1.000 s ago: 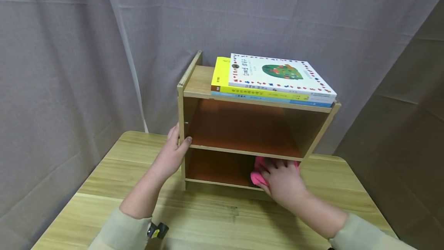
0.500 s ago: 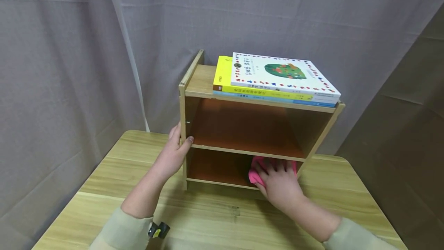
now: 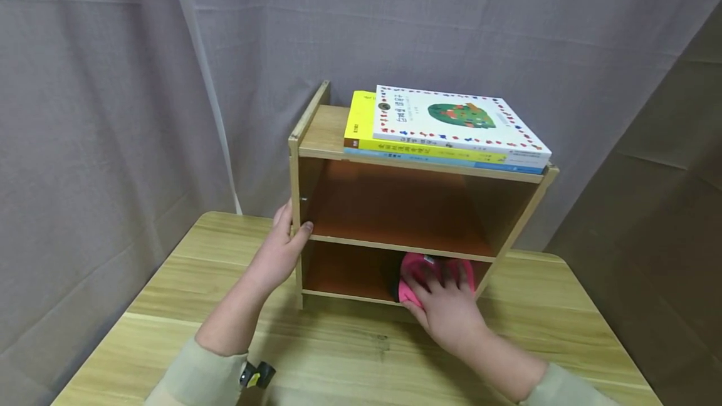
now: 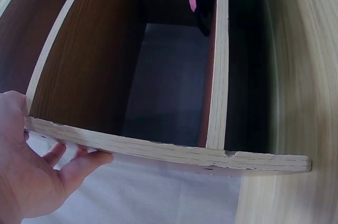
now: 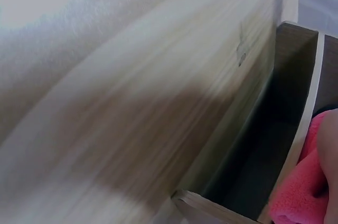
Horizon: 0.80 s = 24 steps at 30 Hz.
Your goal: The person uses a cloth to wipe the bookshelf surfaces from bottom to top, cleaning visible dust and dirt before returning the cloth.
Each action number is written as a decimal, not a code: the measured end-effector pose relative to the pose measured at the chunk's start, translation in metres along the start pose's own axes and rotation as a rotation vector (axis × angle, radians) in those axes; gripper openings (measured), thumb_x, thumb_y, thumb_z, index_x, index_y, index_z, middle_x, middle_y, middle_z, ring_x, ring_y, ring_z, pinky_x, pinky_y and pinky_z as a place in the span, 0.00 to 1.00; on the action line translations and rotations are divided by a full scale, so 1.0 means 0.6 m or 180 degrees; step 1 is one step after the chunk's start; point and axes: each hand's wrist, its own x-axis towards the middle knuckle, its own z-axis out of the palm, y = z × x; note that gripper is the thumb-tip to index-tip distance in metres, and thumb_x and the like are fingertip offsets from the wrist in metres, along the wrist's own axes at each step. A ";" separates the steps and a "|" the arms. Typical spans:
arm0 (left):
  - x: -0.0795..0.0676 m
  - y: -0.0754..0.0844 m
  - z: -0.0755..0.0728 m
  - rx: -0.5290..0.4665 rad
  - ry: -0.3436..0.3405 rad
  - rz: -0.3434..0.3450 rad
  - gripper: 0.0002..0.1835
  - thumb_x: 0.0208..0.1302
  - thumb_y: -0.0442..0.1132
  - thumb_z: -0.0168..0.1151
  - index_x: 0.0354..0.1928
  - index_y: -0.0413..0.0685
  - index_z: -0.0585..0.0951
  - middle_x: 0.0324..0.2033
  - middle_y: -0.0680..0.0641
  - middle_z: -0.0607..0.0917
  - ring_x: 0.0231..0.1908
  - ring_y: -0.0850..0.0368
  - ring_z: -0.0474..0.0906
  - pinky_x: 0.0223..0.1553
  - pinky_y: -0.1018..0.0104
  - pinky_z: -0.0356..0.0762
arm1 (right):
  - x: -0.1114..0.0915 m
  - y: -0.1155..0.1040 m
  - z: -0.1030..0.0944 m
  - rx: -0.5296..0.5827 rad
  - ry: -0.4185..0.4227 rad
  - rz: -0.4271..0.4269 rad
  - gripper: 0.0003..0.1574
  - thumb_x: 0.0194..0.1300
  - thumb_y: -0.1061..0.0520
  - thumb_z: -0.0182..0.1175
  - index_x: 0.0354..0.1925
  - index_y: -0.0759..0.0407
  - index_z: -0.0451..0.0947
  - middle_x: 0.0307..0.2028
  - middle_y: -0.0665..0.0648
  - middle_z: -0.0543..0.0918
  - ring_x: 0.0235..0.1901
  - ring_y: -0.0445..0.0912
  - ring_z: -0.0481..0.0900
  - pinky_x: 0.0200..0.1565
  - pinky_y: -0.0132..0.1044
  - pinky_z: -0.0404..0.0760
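Observation:
A small wooden shelf unit [image 3: 395, 247] stands on the table. My left hand [image 3: 280, 252] grips its left side panel, thumb at the front edge and fingers round the outside; the left wrist view also shows this hand [image 4: 34, 174] at the board. On the lower shelf's right part lies a fluffy pink cloth [image 3: 410, 293], with a small pale tag. My right hand [image 3: 451, 313] presses on it with fingers spread and mostly straight. In the right wrist view the pink cloth [image 5: 301, 195] bulges beside the hand, whose fingers are out of sight there.
Several books [image 3: 459, 121] lie stacked on the unit's top board, a white one uppermost. Light wood tabletop [image 3: 338, 356] extends round the unit. Grey curtain [image 3: 271, 36] hangs behind, and a brownish fabric wall [image 3: 648, 205] rises at the right.
My right hand and the pink cloth have slid left and slightly towards the front along the lower shelf. The left hand keeps its grip on the side panel.

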 end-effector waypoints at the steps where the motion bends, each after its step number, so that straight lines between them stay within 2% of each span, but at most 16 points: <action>1: -0.001 0.000 0.000 0.0004 -0.0001 -0.0007 0.33 0.70 0.54 0.43 0.68 0.84 0.39 0.69 0.59 0.46 0.69 0.59 0.43 0.65 0.48 0.48 | -0.001 -0.002 0.001 0.0014 -0.0029 0.0006 0.31 0.62 0.30 0.45 0.60 0.36 0.71 0.57 0.56 0.74 0.53 0.66 0.71 0.60 0.68 0.47; 5: -0.002 0.002 -0.001 -0.0005 -0.0023 -0.0029 0.33 0.70 0.54 0.43 0.68 0.84 0.38 0.69 0.59 0.45 0.69 0.58 0.42 0.65 0.47 0.48 | -0.005 -0.009 0.007 0.0148 -0.0094 0.0113 0.29 0.64 0.31 0.44 0.58 0.35 0.72 0.60 0.55 0.72 0.53 0.67 0.70 0.61 0.68 0.43; 9: -0.003 0.003 -0.001 -0.0007 -0.0041 -0.0050 0.33 0.70 0.55 0.42 0.68 0.83 0.38 0.70 0.58 0.45 0.69 0.57 0.42 0.65 0.46 0.49 | -0.007 -0.015 0.011 0.0279 -0.0077 0.0199 0.26 0.65 0.32 0.44 0.57 0.33 0.73 0.62 0.55 0.68 0.54 0.68 0.69 0.60 0.68 0.43; 16: -0.003 0.005 0.000 -0.0049 -0.0008 -0.0014 0.32 0.70 0.52 0.43 0.68 0.84 0.40 0.69 0.57 0.47 0.68 0.58 0.44 0.65 0.47 0.50 | -0.009 -0.023 0.021 0.0351 0.0019 0.0268 0.27 0.64 0.32 0.46 0.60 0.32 0.70 0.64 0.56 0.66 0.54 0.70 0.68 0.59 0.69 0.44; 20: -0.002 0.004 0.001 -0.0044 -0.0003 0.0020 0.32 0.70 0.52 0.43 0.68 0.83 0.40 0.69 0.58 0.47 0.69 0.58 0.43 0.65 0.48 0.50 | -0.008 -0.028 0.029 0.0352 0.0041 0.0332 0.28 0.64 0.32 0.45 0.61 0.32 0.68 0.64 0.55 0.66 0.58 0.65 0.67 0.59 0.70 0.45; 24: -0.002 0.003 0.001 -0.0025 0.0002 0.0005 0.32 0.70 0.52 0.43 0.68 0.84 0.40 0.69 0.57 0.47 0.68 0.58 0.44 0.65 0.48 0.50 | -0.002 -0.036 0.031 0.0361 0.0051 0.0358 0.28 0.65 0.33 0.45 0.61 0.33 0.68 0.63 0.54 0.67 0.59 0.63 0.66 0.56 0.71 0.50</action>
